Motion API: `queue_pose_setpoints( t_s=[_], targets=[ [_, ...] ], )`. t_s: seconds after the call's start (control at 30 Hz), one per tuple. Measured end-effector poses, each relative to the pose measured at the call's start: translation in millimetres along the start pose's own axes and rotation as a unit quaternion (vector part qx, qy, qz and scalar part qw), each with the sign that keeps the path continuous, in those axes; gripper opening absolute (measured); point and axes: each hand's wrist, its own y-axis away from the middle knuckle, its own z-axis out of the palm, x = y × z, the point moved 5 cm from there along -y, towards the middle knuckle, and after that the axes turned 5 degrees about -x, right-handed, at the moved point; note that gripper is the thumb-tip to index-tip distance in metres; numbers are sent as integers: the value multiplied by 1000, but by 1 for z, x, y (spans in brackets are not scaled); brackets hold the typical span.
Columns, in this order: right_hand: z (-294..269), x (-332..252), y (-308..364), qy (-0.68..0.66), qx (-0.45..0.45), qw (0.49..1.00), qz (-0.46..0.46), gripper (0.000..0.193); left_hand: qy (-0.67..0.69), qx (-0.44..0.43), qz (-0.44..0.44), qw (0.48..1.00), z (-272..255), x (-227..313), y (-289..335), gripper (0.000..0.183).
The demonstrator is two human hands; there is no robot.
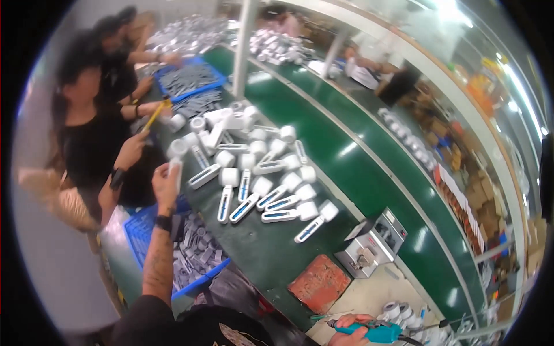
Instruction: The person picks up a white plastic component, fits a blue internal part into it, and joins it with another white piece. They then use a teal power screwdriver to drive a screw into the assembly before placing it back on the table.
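Note:
My left hand [164,183] reaches out at the left over the bench edge. Its fingers close on a white plastic part [177,151] with a round head and a long handle. Low in the picture, my right hand [353,330] wraps round a teal power screwdriver [378,332], its tip pointing left and a dark cord trailing right. Many similar white parts [268,167], several with blue strips in their handles, lie heaped between my hands on the green bench [254,254]. A reddish worn pad [319,284] lies just beyond the screwdriver.
A silver boxy device [372,245] stands beside the pad. Below my left forearm is a blue crate [138,233] of grey-white parts; another blue crate [205,66] holds grey strips. Co-workers sit at the left, one holding a yellow tool [154,117]. A green conveyor [381,179] runs along the right.

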Motion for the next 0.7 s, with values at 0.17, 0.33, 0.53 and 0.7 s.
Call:
queue_pose_setpoints(
  t_s=[0.17,0.33,0.53,0.7],
  targets=[
    [0,-2,-1,19,-22,999,-27,32,-41,-40,67,996,35,55,9,29],
    [2,-3,-6,9,-32,998,-52,28,-79,-201,194,957,112,113,15,27],
    [2,-7,3,-30,-36,998,-33,27,-156,-238,331,900,190,130,4,31],
    [-20,-5,17,-19,2,1000,-21,27,-286,-242,398,838,207,89,8,39]
  ],
)
